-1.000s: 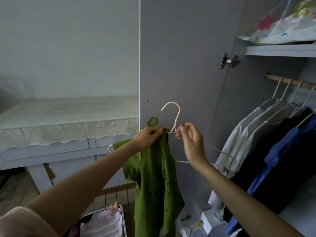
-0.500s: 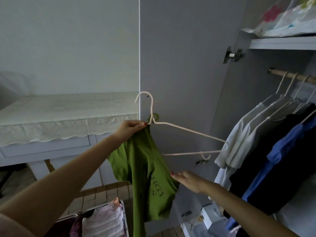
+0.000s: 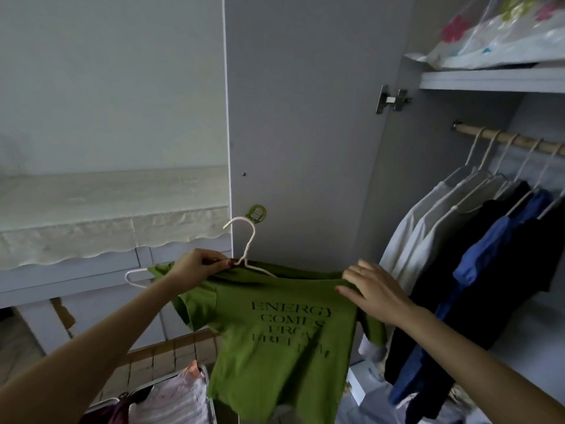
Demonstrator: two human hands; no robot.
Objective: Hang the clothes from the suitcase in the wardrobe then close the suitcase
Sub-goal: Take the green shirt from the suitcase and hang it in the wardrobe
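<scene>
Both hands are holding a green T-shirt up in front of the open wardrobe door. The left hand is pinching the neck of the white hanger, fingers closed around it at the shirt's collar, with the hook pointing up. The right hand is lying open and flat on the shirt's far shoulder, pressing rather than clasping. The suitcase is sitting open low down, clothes showing inside. Shirts are hanging on the wardrobe rail to the right.
</scene>
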